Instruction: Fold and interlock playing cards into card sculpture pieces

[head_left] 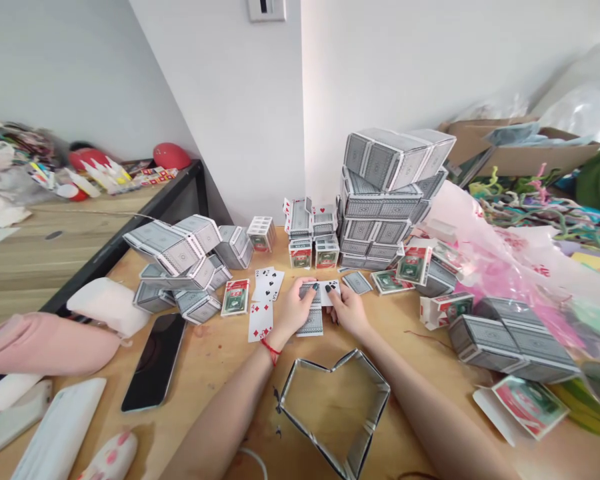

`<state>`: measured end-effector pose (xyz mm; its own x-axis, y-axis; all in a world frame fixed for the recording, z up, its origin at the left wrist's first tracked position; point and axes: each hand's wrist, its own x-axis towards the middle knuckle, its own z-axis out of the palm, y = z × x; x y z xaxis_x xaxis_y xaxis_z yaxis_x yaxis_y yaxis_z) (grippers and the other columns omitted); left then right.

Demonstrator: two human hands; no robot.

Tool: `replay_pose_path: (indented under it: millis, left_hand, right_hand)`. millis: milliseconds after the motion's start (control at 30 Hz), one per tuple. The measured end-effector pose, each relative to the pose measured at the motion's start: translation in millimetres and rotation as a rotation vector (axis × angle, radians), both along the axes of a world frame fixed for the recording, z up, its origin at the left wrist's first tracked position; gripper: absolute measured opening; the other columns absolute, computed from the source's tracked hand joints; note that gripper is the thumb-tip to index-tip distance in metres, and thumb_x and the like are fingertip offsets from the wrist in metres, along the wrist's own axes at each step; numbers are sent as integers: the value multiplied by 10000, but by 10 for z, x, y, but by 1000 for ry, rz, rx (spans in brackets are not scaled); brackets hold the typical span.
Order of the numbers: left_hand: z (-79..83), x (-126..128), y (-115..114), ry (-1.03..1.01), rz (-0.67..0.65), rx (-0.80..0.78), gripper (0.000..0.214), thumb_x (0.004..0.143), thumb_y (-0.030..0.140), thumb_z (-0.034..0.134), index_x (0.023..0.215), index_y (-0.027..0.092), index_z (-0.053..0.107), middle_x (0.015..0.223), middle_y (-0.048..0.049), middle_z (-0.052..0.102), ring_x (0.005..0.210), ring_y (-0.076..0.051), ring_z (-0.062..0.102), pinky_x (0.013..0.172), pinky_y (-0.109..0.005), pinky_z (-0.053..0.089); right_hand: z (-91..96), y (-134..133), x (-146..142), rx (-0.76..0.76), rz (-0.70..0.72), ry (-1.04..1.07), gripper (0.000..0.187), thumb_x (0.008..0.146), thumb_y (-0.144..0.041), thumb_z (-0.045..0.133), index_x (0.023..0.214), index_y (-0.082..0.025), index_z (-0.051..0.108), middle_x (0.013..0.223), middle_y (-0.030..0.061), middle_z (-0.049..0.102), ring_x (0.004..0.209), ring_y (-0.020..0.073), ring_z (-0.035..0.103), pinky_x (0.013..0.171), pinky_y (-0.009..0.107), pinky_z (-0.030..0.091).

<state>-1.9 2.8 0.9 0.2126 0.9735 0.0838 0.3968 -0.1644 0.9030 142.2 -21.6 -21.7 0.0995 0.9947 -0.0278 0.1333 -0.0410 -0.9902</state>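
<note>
My left hand (294, 308) and my right hand (347, 308) meet over a small bunch of playing cards (314, 307) on the wooden table (220, 353). Both pinch the cards, fingers curled around their edges. A grey-backed card lies under the left fingers, and a face-up white card shows at the right fingertips. Left of the hands, loose face-up cards (264, 300) lie spread. In front of my forearms lies a heart-shaped frame (336, 407) folded from cards.
Stacks of card blocks stand at the left (180, 263) and at the back right (387, 193). Card boxes (313, 250) sit behind the hands. A black phone (155, 360) lies left. Pink wrapping (485, 267) and a cardboard box (515, 150) crowd the right.
</note>
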Motion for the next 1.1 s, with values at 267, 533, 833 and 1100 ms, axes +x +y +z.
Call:
replay_pose_path:
  millis: [267, 533, 833, 1100]
  left_hand:
    - [23, -45, 18, -37, -32, -23, 229, 845, 271, 438, 1037, 221, 551, 1080, -22, 614, 961, -154, 577, 851, -289, 450]
    - [30, -92, -8, -10, -29, -59, 247, 856, 296, 424, 1062, 230, 543, 1086, -19, 617, 967, -159, 582, 845, -292, 460]
    - [14, -49, 6, 9, -29, 7, 236, 843, 253, 443, 1053, 222, 545, 1105, -25, 605, 1014, -158, 557, 895, -292, 423]
    - [2, -3, 19, 14, 21, 31, 239, 838, 260, 436, 1045, 223, 548, 1095, -15, 604, 991, -159, 558, 893, -297, 420]
  right_hand:
    - [14, -44, -3, -15, 21, -14, 357, 799, -537, 451, 643, -216, 426, 442, -37, 497, 313, 108, 433, 315, 222, 320]
    - [-26, -72, -13, -28, 29, -55, 334, 804, -503, 458, 644, -210, 456, 476, -20, 516, 358, 122, 458, 361, 236, 346]
    - [36, -79, -2, -4, 18, -87, 308, 827, -477, 419, 666, -215, 440, 485, -29, 518, 368, 123, 477, 377, 234, 366]
    - [44, 0, 8, -20, 64, -16, 314, 818, -513, 393, 690, -227, 417, 466, -43, 498, 328, 113, 454, 328, 223, 339]
